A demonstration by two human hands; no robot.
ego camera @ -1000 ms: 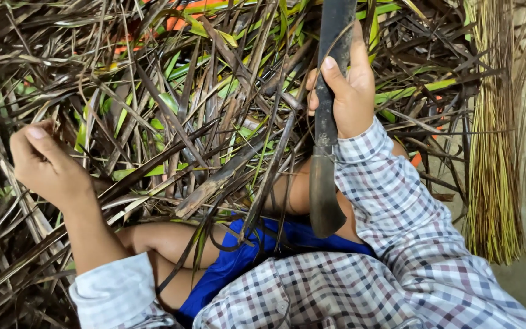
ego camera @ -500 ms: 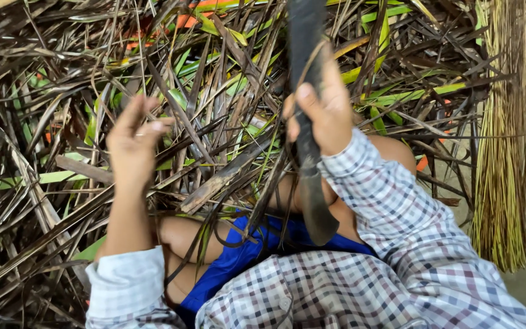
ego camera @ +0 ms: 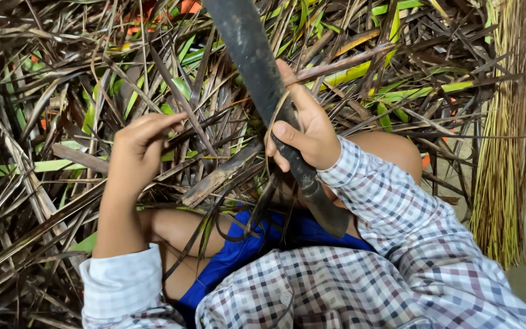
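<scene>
While seated amid heap of dry brown and green palm leaves (ego camera: 62, 122), holds long dark metal blade (ego camera: 257, 73) w/ handle end braced down by knee, edge angled up and away from body, prob. so strips can be drawn along it. Right hand (ego camera: 302, 131) closed tight round blade's handle part, a thin dry strip looped over thumb. Left hand (ego camera: 138, 149) half-open, fingers curled loosely, touching leaf strips, no firm grip seen. Bundle of straw-coloured thin ribs (ego camera: 503, 152) lies apart, far right.

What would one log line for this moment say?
right hand: grips dark long blade | left hand: in dry leaf strips | bundled stalks: right edge
</scene>
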